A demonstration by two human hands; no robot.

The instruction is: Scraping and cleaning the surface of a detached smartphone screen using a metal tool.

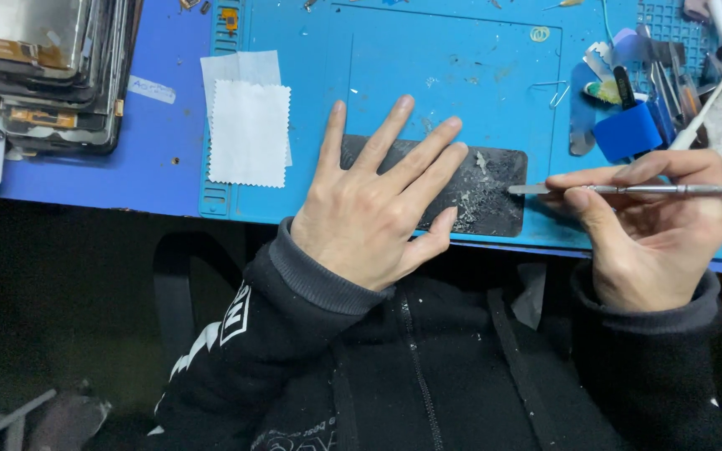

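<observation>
Dark hoodie sleeves (319,276) fill the bottom of the view, both wrists coming up onto the bench. Left hand (369,213) lies flat with fingers spread and loose, gripping nothing, palm and fingertips pressing down on a dark phone panel (478,188) to pin it. Right hand (653,225) has thumb and forefinger pinched around a thin metal scraper (628,190), the rest of the fingers curled under; the flat tip touches the panel's right edge.

Panel sits lengthwise at the near edge of the blue work mat (461,67), its left part hidden under the left hand. Right half is rough with grey flakes and crumbs of residue, thickest near the lower middle, so scraping looks underway but not finished there. The covered part can't be judged. A few loose specks lie on the mat above the panel.

Further out: white cloth squares (248,129) left of the left hand on the mat, a stack of phone screens (52,75) at top left on the blue tabletop (160,159), a blue tool holder (628,129) and cluttered tools at top right, well apart from the panel.
</observation>
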